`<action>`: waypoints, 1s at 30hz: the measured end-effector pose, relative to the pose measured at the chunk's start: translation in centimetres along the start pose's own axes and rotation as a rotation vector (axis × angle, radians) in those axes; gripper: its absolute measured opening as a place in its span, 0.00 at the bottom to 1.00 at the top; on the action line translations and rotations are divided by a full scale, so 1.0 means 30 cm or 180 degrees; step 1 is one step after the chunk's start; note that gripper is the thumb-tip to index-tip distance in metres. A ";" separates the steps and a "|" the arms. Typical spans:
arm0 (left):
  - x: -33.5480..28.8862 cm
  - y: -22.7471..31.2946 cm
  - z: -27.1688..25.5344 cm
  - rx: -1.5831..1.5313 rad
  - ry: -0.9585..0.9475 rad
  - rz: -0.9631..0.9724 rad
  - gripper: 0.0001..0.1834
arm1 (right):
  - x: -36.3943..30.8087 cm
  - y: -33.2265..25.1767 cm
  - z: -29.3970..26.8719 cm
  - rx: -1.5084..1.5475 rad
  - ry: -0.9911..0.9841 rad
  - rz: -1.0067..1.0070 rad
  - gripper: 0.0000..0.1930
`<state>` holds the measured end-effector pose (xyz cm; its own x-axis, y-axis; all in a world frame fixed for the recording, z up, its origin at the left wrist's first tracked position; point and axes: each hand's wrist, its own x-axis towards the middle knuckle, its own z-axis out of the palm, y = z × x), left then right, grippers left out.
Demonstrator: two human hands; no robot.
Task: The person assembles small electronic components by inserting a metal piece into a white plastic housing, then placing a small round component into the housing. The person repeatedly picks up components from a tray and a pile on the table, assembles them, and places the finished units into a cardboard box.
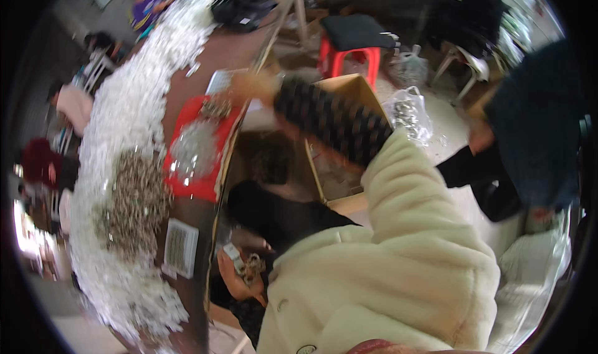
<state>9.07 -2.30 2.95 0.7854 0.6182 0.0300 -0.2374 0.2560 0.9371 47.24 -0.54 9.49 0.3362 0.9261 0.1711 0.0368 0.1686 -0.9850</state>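
The cream fleece coat (380, 279) is closest to me, on a person beside a long brown table (233, 47). Their left hand (240, 282), low beside the table edge, has its fingers curled around a cluster of small metallic-looking pieces (253, 265), with a small white block (232, 252) against it. The right hand (254, 89), in a dark patterned sleeve, is stretched out near a little pile of similar pieces (215, 108) on a red mat (189, 111); it's too blurred for me to tell whether its fingers grip anything. Clear plastic bits (194, 149) share that mat, near a larger brownish heap (136, 201).
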 end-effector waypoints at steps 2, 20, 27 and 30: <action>-0.012 0.001 -0.004 0.0040 -0.0418 0.0129 0.16 | 0.126 -0.053 -0.184 0.0198 0.0458 -0.0106 0.10; -0.288 0.508 -0.523 0.1723 0.4130 0.2408 0.06 | -0.357 0.226 0.532 0.0945 -0.0218 0.0600 0.06; -0.290 0.554 -0.826 0.5615 0.3916 0.1095 0.11 | -0.370 0.174 0.632 0.0808 -0.0671 0.0695 0.07; -0.207 0.365 -0.677 0.5186 0.2917 0.0865 0.09 | -0.374 0.187 0.661 0.0656 -0.0853 0.0774 0.07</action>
<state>-10.04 11.76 5.97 0.1884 0.8074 0.5591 0.8457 -0.4228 0.3256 25.01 -3.30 2.50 0.0541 0.9978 -0.0393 -0.2118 -0.0270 -0.9769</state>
